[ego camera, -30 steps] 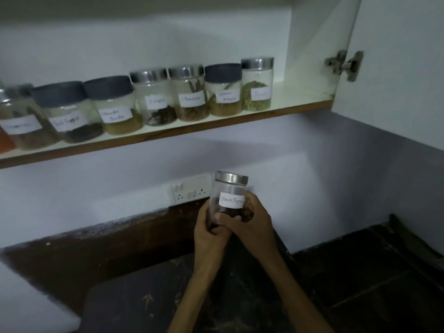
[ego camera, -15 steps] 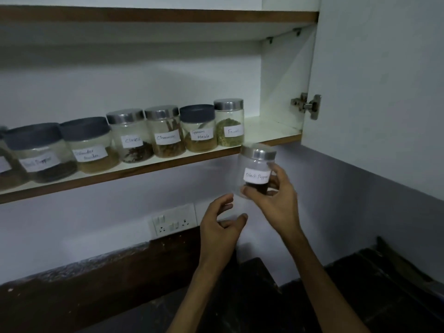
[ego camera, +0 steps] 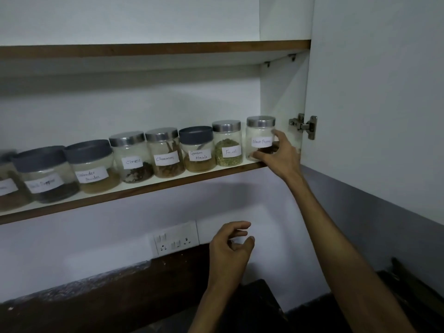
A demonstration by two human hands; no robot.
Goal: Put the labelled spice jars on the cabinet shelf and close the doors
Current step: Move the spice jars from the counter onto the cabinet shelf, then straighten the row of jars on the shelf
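A clear jar labelled Black Pepper point(ego camera: 260, 135), with a steel lid, stands at the right end of the cabinet shelf point(ego camera: 134, 192). My right hand point(ego camera: 281, 157) is wrapped around its right side and base. To its left runs a row of labelled jars: Fennel point(ego camera: 227, 144), Garam Masala point(ego camera: 197, 150), Cinnamon point(ego camera: 165, 153), Cloves point(ego camera: 131, 158), Coriander Powder point(ego camera: 92, 168) and more at the far left. My left hand point(ego camera: 231, 243) hangs below the shelf, fingers curled apart, holding nothing.
The right cabinet door point(ego camera: 374, 97) stands open, its metal hinge point(ego camera: 304, 126) just right of the Black Pepper jar. An upper shelf point(ego camera: 153, 48) runs above. A socket plate point(ego camera: 176, 237) is on the wall below. A dark counter point(ego camera: 252, 306) lies at the bottom.
My right hand has lifted the Black Pepper jar from below the shelf up onto its right end. My left hand let go earlier and stays low. The view tilted upward.
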